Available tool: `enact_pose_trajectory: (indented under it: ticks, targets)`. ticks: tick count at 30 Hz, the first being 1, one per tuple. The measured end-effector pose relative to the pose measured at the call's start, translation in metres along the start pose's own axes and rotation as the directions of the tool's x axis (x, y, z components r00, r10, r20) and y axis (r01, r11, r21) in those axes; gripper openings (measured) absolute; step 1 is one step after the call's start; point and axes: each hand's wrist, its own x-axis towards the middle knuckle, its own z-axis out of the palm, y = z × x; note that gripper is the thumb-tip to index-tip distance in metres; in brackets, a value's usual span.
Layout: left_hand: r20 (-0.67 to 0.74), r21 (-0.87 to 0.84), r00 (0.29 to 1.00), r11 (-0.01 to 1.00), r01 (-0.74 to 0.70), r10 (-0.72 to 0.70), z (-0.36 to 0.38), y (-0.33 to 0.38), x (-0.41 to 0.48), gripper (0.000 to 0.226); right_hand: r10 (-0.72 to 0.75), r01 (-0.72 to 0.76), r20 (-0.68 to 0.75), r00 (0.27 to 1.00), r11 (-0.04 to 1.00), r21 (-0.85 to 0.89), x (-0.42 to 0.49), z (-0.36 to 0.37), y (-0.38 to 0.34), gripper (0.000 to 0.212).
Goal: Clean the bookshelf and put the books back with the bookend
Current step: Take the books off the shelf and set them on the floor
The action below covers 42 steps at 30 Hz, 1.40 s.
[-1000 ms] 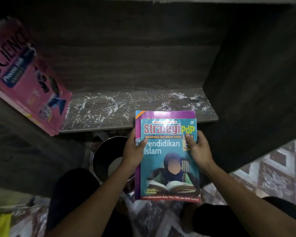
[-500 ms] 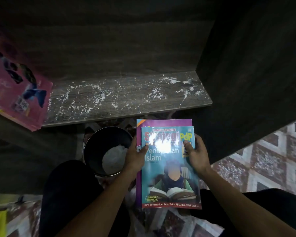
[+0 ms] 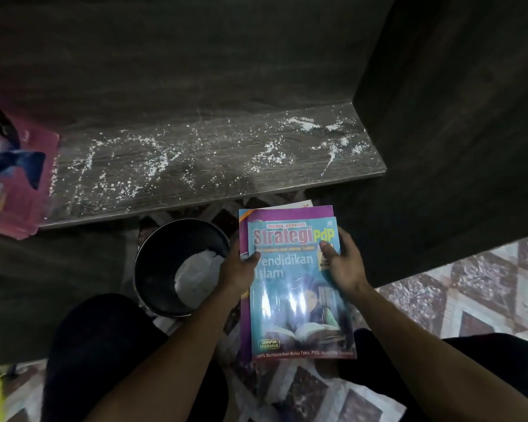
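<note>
Nearest the camera, the person's two forearms reach forward over dark-clad knees and a patterned floor covering (image 3: pixel 485 287), and both hands clasp one stack of books (image 3: pixel 299 287). The left hand (image 3: pixel 238 269) grips the stack's left edge with its thumb laid over the blue front cover, and the right hand (image 3: pixel 342 266) grips the right edge the same way, its thumb resting near the title. A purple book shows behind the blue one and a white corner peeks out behind that, so the stack holds at least three. Compared with a second ago, the stack has been drawn back and down, off the front lip of the shelf and toward the person's lap, so it now hangs just in front of the shelf's edge rather than over it. Just left of the stack stands a dark bucket (image 3: pixel 180 266) with a pale cloth or wad (image 3: pixel 195 275) lying inside it. Beyond, the wooden shelf (image 3: pixel 214 166) lies bare of books and is scattered along its whole length with white crumbs and powder (image 3: pixel 305 124). At its far left end a pink book (image 3: pixel 13 178) leans, cut off by the frame. No bookend can be seen. Pulling the books clear suggests the person is freeing the board for wiping; judged from the dust, cleaning has not begun, and the books should stay off until it has.
</note>
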Motion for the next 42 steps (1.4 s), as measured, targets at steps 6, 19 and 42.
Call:
enact_pose_trajectory:
  ticks: [6, 19, 42]
  targets:
    - [-0.013, 0.081, 1.000, 0.997, -0.005, 0.006, 0.002, 0.008, 0.022, 0.043, 0.031, -0.032, -0.007, 0.999, 0.999, -0.042, 0.035, 0.012, -0.005, 0.039]
    - [-0.002, 0.271, 0.999, 0.962, 0.032, -0.033, 0.010, 0.016, 0.043, 0.043, 0.070, -0.067, 0.018, 0.997, 0.986, -0.152, 0.075, 0.024, -0.019, 0.040]
    - [-0.093, 0.392, 0.996, 0.919, 0.035, 0.002, 0.007, 0.008, 0.044, 0.047, 0.057, -0.043, 0.002, 0.998, 0.775, -0.631, 0.091, 0.008, 0.005, 0.049]
